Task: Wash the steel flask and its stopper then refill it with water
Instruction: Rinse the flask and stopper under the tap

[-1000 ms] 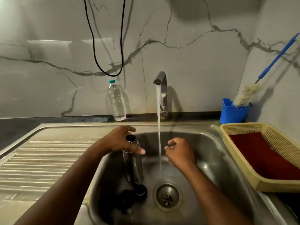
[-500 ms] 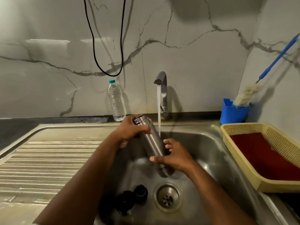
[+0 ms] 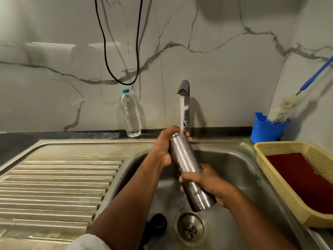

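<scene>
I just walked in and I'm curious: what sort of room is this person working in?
Most likely a home kitchen. A steel sink with a ribbed draining board, a running tap and a marble-look splashback all suggest it.

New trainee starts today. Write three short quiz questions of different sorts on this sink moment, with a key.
1. True or false: the water stream from the tap lands at the top end of the steel flask.
2. Which hand grips the flask's lower part? A) left hand B) right hand C) neither
3. Fill in: the black stopper lies in the sink basin beside the ____.

Key: 1 true; 2 B; 3 drain.
</scene>
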{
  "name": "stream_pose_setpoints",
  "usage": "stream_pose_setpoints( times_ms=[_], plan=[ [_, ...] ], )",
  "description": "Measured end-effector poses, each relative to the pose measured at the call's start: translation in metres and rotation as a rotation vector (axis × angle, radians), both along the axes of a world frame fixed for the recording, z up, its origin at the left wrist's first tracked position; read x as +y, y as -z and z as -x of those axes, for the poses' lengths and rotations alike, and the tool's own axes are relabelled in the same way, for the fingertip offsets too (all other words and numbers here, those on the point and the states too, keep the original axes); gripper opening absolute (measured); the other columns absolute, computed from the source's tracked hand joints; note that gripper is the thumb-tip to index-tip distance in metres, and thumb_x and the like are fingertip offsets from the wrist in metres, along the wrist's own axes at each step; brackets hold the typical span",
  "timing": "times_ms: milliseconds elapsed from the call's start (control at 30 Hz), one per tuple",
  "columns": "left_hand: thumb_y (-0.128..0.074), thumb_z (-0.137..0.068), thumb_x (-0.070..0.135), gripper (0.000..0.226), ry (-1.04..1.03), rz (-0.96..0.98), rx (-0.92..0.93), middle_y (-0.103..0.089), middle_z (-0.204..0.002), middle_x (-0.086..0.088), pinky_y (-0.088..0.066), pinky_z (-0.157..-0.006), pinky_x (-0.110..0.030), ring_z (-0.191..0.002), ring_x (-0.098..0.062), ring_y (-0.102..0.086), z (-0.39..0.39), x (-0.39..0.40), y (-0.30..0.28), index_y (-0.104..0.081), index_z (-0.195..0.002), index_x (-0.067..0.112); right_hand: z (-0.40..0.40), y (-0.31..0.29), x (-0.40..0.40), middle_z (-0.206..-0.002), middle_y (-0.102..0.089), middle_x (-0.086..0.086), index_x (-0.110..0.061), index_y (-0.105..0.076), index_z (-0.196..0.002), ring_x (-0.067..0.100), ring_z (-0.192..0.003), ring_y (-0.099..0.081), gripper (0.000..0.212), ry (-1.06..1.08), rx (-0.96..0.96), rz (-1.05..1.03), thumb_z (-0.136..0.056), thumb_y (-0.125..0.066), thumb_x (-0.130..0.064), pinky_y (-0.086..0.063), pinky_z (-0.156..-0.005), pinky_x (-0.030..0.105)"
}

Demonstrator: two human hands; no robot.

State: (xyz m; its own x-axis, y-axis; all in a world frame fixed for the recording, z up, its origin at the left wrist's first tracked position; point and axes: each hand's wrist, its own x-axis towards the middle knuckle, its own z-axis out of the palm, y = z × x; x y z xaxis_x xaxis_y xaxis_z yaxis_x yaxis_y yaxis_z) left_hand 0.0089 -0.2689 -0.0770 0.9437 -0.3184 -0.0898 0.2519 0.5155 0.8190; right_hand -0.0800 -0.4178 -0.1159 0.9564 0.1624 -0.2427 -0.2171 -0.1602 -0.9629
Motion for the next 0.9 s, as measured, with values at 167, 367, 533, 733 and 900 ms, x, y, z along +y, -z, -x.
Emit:
stream_pose_setpoints(
  times_ms=[167, 367, 533, 733, 900],
  plan=[
    [-0.077, -0.080, 0.022, 0.018, -0.324, -0.272, 0.140, -0.078, -0.093, -0.014, -0.062, -0.087, -0.045, -0.081, -0.028, -0.071, -0.010, -0.018, 0.000, -0.081, -0.093, 0.010, 0.001, -0.009, 0.001, -0.097, -0.072, -0.005, -0.030, -0.062, -0.116, 0.015, -0.080, -0.070, 0.074, 0.251, -0.278, 0.925, -0.054, -0.087, -0.062, -0.055, -0.064, 0.029],
    [-0.072, -0.089, 0.028, 0.016, -0.211, -0.087, 0.069, -0.073, -0.085, -0.008, -0.058, -0.077, -0.037, -0.076, -0.022, -0.069, -0.016, -0.017, -0.005, -0.075, -0.094, 0.013, 0.003, -0.011, -0.006, -0.091, -0.074, -0.003, -0.031, -0.062, -0.100, 0.015, -0.076, -0.072, 0.048, 0.162, -0.185, 0.448, -0.064, -0.092, -0.040, -0.062, -0.064, 0.034],
    [-0.068, -0.088, 0.034, 0.027, 0.013, 0.087, -0.012, -0.066, -0.090, -0.006, -0.055, -0.084, -0.040, -0.085, -0.022, -0.065, -0.012, -0.003, -0.005, -0.072, -0.105, 0.013, 0.004, -0.011, -0.001, -0.086, -0.077, 0.019, -0.011, -0.072, -0.100, 0.030, -0.071, -0.073, 0.045, 0.052, -0.072, 0.072, -0.059, -0.088, -0.023, -0.062, -0.072, 0.048],
    [-0.083, -0.077, 0.025, 0.036, -0.159, -0.223, 0.128, -0.074, -0.097, -0.011, -0.061, -0.083, -0.042, -0.087, -0.027, -0.072, -0.010, -0.021, -0.001, -0.070, -0.107, 0.011, 0.003, -0.011, 0.001, -0.099, -0.069, -0.005, -0.029, -0.060, -0.117, 0.013, -0.082, -0.068, 0.073, 0.325, -0.309, 0.957, -0.059, -0.086, -0.064, -0.057, -0.067, 0.029],
    [-0.092, -0.055, 0.027, 0.066, -0.323, -0.325, 0.127, -0.073, -0.111, -0.018, -0.061, -0.086, -0.053, -0.097, -0.034, -0.071, -0.011, -0.034, -0.004, -0.068, -0.114, 0.009, 0.002, -0.008, 0.000, -0.097, -0.070, -0.008, -0.036, -0.060, -0.115, 0.009, -0.079, -0.068, 0.067, 0.285, -0.302, 0.703, -0.059, -0.090, -0.057, -0.054, -0.062, 0.026]
  ],
)
